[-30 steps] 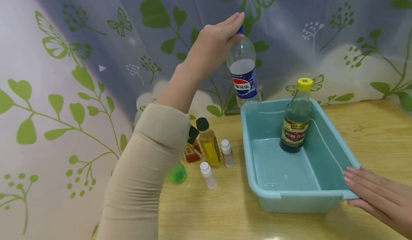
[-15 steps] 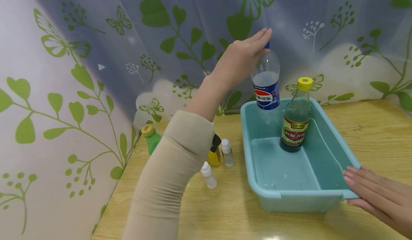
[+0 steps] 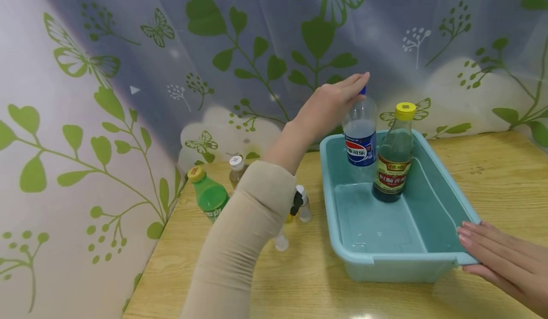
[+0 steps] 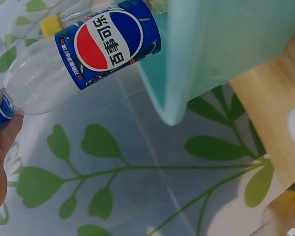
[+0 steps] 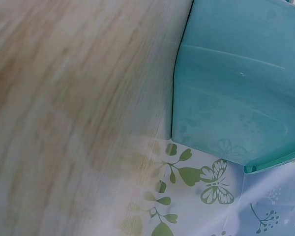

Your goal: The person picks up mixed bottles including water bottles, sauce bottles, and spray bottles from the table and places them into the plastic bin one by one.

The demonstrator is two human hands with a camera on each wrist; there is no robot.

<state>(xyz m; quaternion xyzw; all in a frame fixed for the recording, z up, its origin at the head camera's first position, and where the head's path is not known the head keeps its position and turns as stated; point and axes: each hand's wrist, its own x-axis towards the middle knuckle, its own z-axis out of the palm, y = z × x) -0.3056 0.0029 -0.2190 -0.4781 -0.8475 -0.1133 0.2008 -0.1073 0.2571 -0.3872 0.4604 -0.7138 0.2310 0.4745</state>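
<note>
In the head view my left hand (image 3: 331, 105) grips a clear Pepsi bottle (image 3: 360, 149) by its blue cap and neck, holding it upright in the back left of a light-blue plastic bin (image 3: 400, 266). Its lower part is inside the bin; I cannot tell whether its base touches the floor. Close beside it stands a dark glass vinegar bottle (image 3: 390, 176) with a yellow cap. The left wrist view shows fingers around the neck of the Pepsi bottle (image 4: 108, 42). My right hand (image 3: 507, 259) rests with straight fingers on the bin's front right corner; the right wrist view shows only the bin's side (image 5: 231, 93).
On the wooden table (image 3: 171, 281), left of the bin, stand a green bottle (image 3: 210, 195) with a yellow cap, a white-capped bottle (image 3: 237, 169) and small white-capped bottles (image 3: 305, 207). My left sleeve partly hides them. A patterned curtain (image 3: 257, 62) hangs behind.
My left hand has carried the Pepsi bottle rightward over the bin's edge, then down into the bin. The right hand has stayed on the corner.
</note>
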